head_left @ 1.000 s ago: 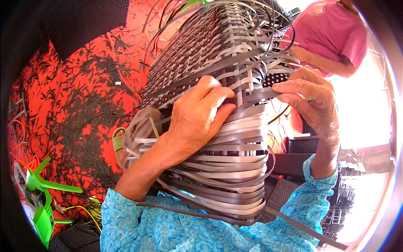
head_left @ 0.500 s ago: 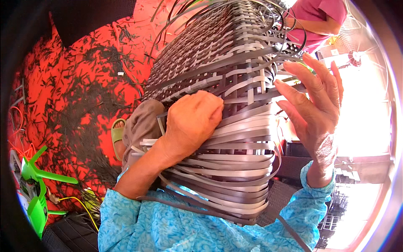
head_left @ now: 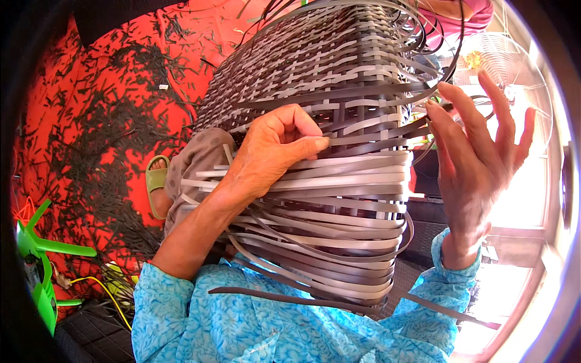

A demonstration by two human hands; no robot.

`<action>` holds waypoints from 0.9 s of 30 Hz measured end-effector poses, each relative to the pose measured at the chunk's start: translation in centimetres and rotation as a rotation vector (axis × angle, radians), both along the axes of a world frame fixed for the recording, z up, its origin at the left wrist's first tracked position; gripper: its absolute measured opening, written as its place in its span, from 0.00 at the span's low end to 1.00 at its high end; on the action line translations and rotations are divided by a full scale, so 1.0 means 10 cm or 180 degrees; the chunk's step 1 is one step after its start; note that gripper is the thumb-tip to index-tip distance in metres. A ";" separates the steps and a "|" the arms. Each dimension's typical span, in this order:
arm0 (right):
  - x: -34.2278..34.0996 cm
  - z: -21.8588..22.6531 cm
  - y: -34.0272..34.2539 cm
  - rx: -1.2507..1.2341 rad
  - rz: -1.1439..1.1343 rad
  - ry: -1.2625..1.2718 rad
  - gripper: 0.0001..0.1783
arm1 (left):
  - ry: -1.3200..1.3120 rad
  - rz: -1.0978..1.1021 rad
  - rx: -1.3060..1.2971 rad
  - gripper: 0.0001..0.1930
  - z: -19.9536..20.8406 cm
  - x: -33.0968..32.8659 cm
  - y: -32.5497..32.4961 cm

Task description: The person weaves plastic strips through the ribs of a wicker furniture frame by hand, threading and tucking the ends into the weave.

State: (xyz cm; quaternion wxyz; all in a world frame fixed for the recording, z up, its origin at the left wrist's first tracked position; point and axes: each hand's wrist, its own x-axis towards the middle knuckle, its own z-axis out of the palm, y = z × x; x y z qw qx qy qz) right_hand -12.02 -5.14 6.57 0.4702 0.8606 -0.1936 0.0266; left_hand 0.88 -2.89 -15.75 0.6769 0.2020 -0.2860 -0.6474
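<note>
Opened from its pinch of a second ago, the right hand (head_left: 475,163) spreads just right of a part-woven piece (head_left: 302,66) held against a blue shirt (head_left: 266,327); the left hand (head_left: 266,148) pinches at a grey strip (head_left: 357,140) on it. Its far side looks tightly woven, its near strips (head_left: 327,239) unfinished. Left of the piece, offcuts (head_left: 115,157) litter a red floor (head_left: 206,36); beyond its right, a fan (head_left: 514,91).

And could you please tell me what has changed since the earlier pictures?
The right hand has let go of the flat strip it was pinching, moved rightward and spread its fingers. The left hand stays at the woven piece, and the green sandal stays on the red floor.
</note>
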 end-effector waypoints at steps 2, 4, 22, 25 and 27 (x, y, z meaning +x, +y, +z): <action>0.07 0.02 0.12 0.0363 0.0345 -0.0001 0.13 | 0.0175 0.0036 -0.0055 0.08 0.02 -0.04 0.00; 0.13 -0.01 0.15 0.1309 0.0617 -0.0314 0.15 | 0.0034 0.0062 -0.0067 0.08 0.05 -0.05 0.00; 0.20 -0.32 -0.32 0.3491 -0.0462 -0.0424 0.11 | -0.1541 0.1263 -0.0956 0.25 0.05 -0.10 0.16; 0.19 -0.34 -0.26 0.3434 -0.0696 -0.0658 0.11 | -0.2500 0.1440 -0.1258 0.25 0.09 -0.17 0.34; 0.18 -0.35 -0.25 0.3419 -0.0449 -0.0665 0.10 | -0.2209 0.1266 -0.0993 0.22 0.14 -0.22 0.41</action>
